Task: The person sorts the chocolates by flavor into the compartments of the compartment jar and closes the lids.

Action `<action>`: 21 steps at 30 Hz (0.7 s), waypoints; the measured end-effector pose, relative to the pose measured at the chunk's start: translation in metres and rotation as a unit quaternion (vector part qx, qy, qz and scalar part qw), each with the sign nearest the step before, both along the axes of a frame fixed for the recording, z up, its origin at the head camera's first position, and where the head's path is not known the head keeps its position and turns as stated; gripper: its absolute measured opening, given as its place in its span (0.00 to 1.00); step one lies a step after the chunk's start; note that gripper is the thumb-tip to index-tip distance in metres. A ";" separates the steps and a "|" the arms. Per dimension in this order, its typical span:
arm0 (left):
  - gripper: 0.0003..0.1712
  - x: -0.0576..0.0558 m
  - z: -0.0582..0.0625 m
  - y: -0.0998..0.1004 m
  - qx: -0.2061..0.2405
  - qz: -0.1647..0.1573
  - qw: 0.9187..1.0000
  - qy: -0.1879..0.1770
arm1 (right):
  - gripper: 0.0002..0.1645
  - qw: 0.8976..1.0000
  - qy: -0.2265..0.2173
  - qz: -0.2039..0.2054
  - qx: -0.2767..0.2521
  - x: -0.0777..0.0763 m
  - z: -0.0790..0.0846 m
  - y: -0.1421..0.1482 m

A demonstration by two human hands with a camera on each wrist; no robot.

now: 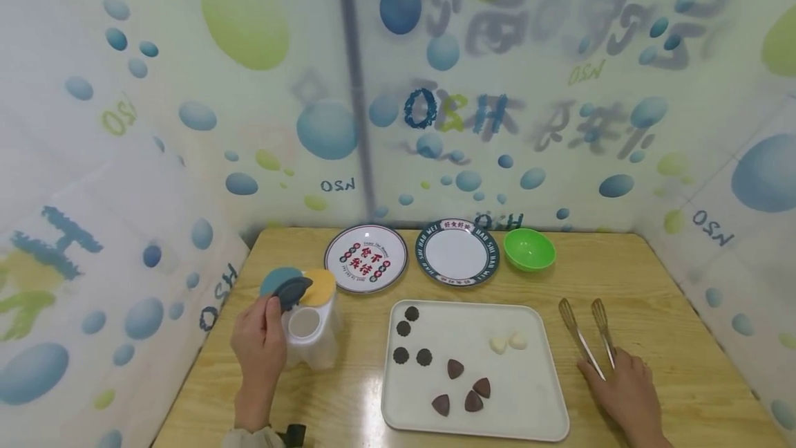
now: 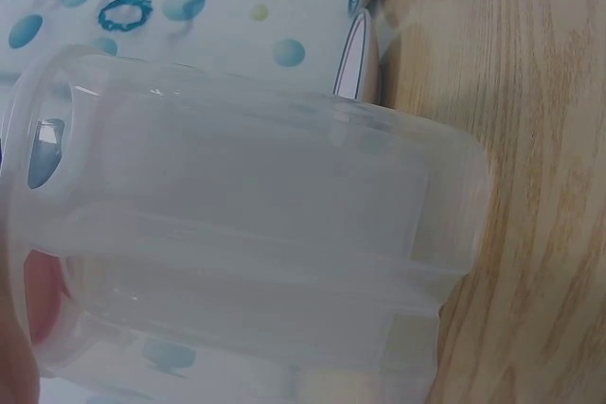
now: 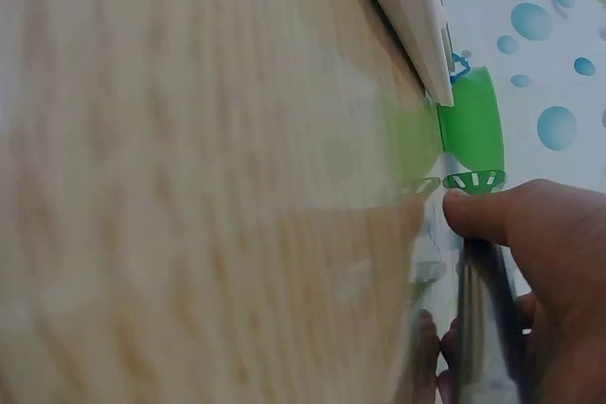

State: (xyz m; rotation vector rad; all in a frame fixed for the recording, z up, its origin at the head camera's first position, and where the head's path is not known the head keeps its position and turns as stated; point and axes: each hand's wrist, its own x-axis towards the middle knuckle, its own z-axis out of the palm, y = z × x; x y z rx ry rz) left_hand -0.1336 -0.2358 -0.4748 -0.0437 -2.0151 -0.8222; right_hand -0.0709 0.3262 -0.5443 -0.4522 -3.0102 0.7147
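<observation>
On the left, my left hand [image 1: 256,341] pinches a dark blue lid [image 1: 295,292], tilted over a translucent multi-compartment container [image 1: 320,348]. One round opening of the container is uncovered; a light blue lid [image 1: 278,278] and a yellow lid [image 1: 320,287] cover others. In the left wrist view, the container's clear walls [image 2: 256,177] fill much of the picture. At the right, my right hand [image 1: 628,396] grips metal tongs [image 1: 584,346], whose two arms are spread apart and point away from me. The right wrist view shows the thumb on the tongs [image 3: 483,328].
A white tray [image 1: 516,420] in the middle carries several dark round pieces [image 1: 401,356], several brown triangular pieces [image 1: 455,368] and two cream hearts [image 1: 517,341]. Behind it stand a red-lettered plate [image 1: 336,261], a dark-rimmed plate [image 1: 457,254] and a green bowl [image 1: 530,250].
</observation>
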 end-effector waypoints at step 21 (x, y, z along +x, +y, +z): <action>0.09 -0.003 -0.002 -0.001 -0.002 -0.003 1.000 0.030 | 0.51 0.992 -0.086 0.068 -0.060 0.009 0.024 -0.020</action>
